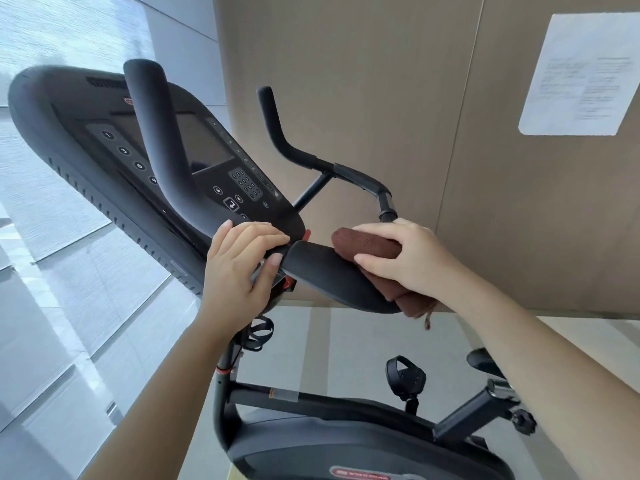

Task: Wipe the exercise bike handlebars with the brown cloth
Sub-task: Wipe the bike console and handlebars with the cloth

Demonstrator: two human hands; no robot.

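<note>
- Your right hand (407,258) is closed around the brown cloth (367,245). It presses the cloth on the padded handlebar (325,271), at the end away from the screen console (166,147).
- The cloth looks soft, light and floppy. A loose tail hangs under the pad, so bunch it in your palm.
- Your left hand (242,261) is curled on the bar joint right under the console, thumb pressed on the pad's end. It has no cloth.
- The pad looks squashy. The bars look hard, stiff and maybe slippery.
- Past the console, the far grip (273,123) sticks up. Wrap the cloth all around it.
</note>
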